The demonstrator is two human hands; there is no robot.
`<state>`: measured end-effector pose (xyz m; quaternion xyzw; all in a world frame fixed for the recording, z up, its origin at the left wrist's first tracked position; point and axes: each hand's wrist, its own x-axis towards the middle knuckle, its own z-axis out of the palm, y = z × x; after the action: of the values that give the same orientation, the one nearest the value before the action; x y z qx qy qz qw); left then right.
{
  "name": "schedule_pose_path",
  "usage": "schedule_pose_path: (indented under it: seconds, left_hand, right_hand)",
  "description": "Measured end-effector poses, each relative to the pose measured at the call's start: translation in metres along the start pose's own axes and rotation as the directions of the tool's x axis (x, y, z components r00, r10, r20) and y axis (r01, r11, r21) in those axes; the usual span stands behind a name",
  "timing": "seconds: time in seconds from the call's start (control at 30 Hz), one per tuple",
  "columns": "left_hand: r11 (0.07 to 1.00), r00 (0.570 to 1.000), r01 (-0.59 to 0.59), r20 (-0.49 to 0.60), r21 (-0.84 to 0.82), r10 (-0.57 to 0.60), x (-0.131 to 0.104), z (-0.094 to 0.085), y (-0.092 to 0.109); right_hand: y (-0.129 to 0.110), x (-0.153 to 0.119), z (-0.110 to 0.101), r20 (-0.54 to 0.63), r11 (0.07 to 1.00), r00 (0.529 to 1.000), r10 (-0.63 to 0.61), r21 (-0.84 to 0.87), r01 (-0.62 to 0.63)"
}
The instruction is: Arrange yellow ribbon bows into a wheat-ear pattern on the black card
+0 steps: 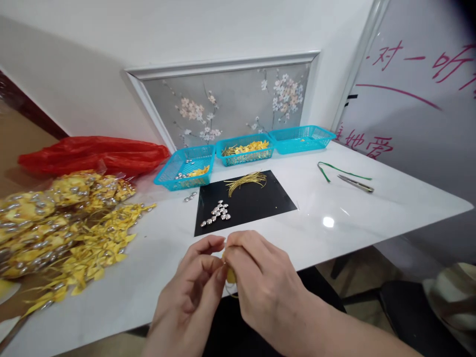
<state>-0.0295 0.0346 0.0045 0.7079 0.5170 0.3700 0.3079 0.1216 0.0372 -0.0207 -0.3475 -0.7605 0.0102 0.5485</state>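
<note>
My left hand [195, 287] and my right hand [264, 282] meet at the table's front edge, fingertips pinched together. Between them a small yellow piece [231, 275] shows, mostly covered by my right fingers, with a thin loop hanging below. Both hands seem closed on this piece. Just beyond them lies a black mat [256, 203] with a cluster of silver beads [219, 211] on its left part and a bundle of gold cords [245, 182] near its back edge.
Three blue baskets [186, 166] stand along the wall, holding yellow pieces and beads. Yellow beaded strands [100, 243] and a red bag [92, 153] lie left. Metal snips [356, 184] and a green cord [345, 171] lie right. A black seat [412, 317] is at lower right.
</note>
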Motion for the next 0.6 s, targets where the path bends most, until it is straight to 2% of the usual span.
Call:
schedule_pose_path:
  seconds: [0.1,0.2,0.27,0.33,0.4,0.47,0.53,0.57,0.6]
  left_hand:
    - [0.992,0.994,0.083,0.073,-0.1,-0.076,-0.001,-0.003,-0.003]
    - [0.914,0.973,0.222,0.142,-0.341,-0.183,-0.002,-0.003,-0.005]
    - [0.817,0.95,0.31,0.198,-0.487,-0.242,-0.003,-0.003,-0.003]
    - [0.742,0.938,0.347,0.2,-0.574,-0.284,-0.004,-0.003,-0.001]
    - [0.702,0.932,0.347,0.143,-0.622,-0.334,-0.006,-0.003,0.0]
    - [0.666,0.913,0.351,0.082,-0.658,-0.4,-0.008,-0.003,0.0]
    - [0.641,0.892,0.362,0.051,-0.676,-0.449,-0.009,-0.001,0.0]
    - [0.635,0.885,0.364,0.042,-0.681,-0.463,-0.009,-0.001,0.0]
    - [0.633,0.881,0.366,0.036,-0.682,-0.471,-0.009,0.0,0.0]
  right_hand:
    - [0.0,-0.002,0.002,-0.021,1.0,1.0,-0.002,0.0,0.002]
    - [-0.003,0.0,-0.002,0.019,0.998,1.0,0.025,0.049,-0.026]
    - [-0.004,0.003,-0.008,0.04,0.978,0.994,0.098,0.181,-0.103]
    - [-0.002,0.005,-0.014,0.069,0.911,0.974,0.215,0.346,-0.226]
    - [0.004,0.003,-0.019,0.132,0.796,0.927,0.351,0.479,-0.37]
    - [0.011,-0.004,-0.02,0.265,0.625,0.842,0.47,0.574,-0.529]
    - [0.017,-0.012,-0.019,0.432,0.433,0.74,0.515,0.614,-0.66]
    - [0.018,-0.015,-0.018,0.505,0.361,0.697,0.51,0.61,-0.706]
    - [0.018,-0.018,-0.017,0.553,0.323,0.674,0.49,0.603,-0.729]
